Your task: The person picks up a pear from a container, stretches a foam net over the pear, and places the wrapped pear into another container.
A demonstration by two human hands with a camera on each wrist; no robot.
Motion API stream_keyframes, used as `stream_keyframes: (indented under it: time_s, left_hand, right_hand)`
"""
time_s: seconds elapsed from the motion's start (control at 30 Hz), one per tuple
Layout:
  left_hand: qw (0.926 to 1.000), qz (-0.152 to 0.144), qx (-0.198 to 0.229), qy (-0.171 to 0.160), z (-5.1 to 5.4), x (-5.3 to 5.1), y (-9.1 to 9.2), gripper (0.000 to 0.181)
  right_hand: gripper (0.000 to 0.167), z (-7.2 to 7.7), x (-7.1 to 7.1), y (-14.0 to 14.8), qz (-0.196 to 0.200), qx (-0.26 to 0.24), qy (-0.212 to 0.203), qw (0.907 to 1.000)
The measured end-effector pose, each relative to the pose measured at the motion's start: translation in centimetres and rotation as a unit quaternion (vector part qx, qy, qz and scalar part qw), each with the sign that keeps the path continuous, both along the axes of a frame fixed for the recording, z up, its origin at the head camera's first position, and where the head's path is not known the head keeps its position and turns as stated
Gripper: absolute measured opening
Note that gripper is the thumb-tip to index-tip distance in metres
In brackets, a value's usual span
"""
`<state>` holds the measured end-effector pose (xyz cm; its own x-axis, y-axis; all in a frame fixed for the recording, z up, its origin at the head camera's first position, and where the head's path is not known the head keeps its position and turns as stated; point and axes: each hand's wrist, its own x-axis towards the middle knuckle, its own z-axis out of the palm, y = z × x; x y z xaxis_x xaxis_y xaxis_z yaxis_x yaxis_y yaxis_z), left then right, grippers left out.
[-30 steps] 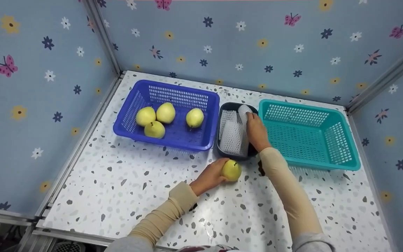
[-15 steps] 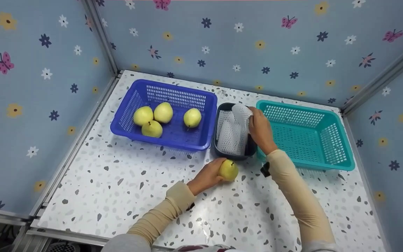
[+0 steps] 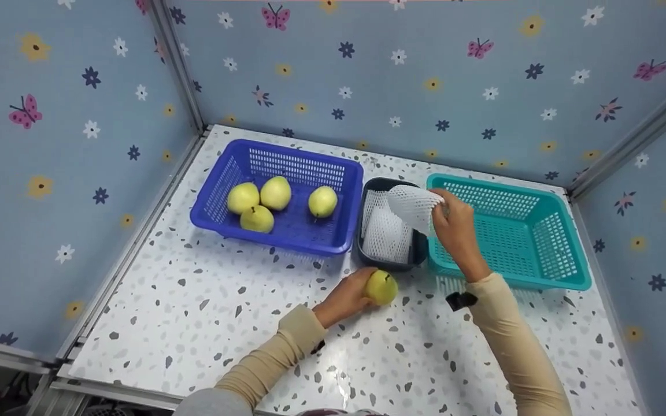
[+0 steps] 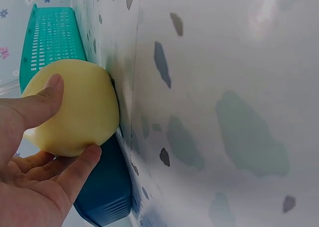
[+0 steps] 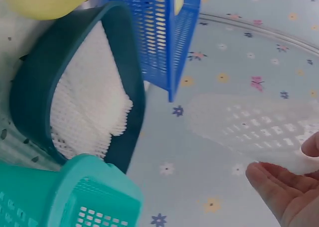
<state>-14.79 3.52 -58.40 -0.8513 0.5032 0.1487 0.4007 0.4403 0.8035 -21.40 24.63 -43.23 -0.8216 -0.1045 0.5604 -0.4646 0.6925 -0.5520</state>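
Observation:
My left hand (image 3: 346,297) grips a yellow-green pear (image 3: 381,288) on the table in front of the dark bin; in the left wrist view thumb and fingers hold the pear (image 4: 75,107) from two sides. My right hand (image 3: 459,231) pinches one end of a white foam net sleeve (image 3: 413,203), raised over the dark bin's right side. More white sleeves (image 3: 387,234) lie inside the dark bin (image 3: 393,266). In the right wrist view the held sleeve (image 5: 249,124) hangs from the thumb and fingers of the right hand (image 5: 289,192).
The blue basket (image 3: 287,245) on the left holds several pears (image 3: 276,193). A teal basket (image 3: 506,281) stands at the right, close beside the dark bin. Flower-patterned panels (image 3: 367,75) enclose the speckled table (image 3: 194,312) at the back and sides.
My right hand has lifted a foam sleeve out of the dark bin and moved right, toward the teal basket's edge. My left hand keeps its grip on the pear in about the same place.

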Motion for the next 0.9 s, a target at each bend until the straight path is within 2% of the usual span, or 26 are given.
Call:
stream_keyframes:
  time_s: [0.2, 0.3, 0.47, 0.57, 0.77, 0.9]
  left_hand:
    - [0.9996, 0.005, 0.005, -0.027, -0.3, 0.6, -0.3, 0.068]
    - [0.9997, 0.007, 0.001, -0.023, -0.5, 0.9, -0.4, 0.068]
    - [0.9997, 0.001, -0.001, 0.025, -0.8, 0.9, -0.4, 0.067]
    - [0.9993, -0.003, -0.002, 0.038, -0.7, 0.8, -0.3, 0.068]
    - [1.0000, 0.004, -0.006, -0.004, 0.1, 0.5, 0.0, 0.071]
    - [0.9997, 0.008, -0.021, -0.007, 0.4, 0.4, 0.1, 0.072]
  right_hand:
    - [0.026, 0.2, 1.8, 0.6, 0.015, -0.009, 0.020, 0.9996]
    - [0.025, 0.2, 2.7, 1.1, 0.018, -0.007, 0.017, 0.9997]
    - [0.024, 0.1, 3.7, 1.9, 0.022, -0.004, 0.014, 0.9996]
    - [0.025, -0.1, 4.3, 2.5, 0.021, -0.002, 0.003, 0.9998]
    - [0.025, -0.9, 5.1, 3.5, 0.008, -0.006, -0.008, 0.9999]
    - [0.025, -1.5, 5.4, 3.7, 0.006, -0.013, -0.010, 0.9998]
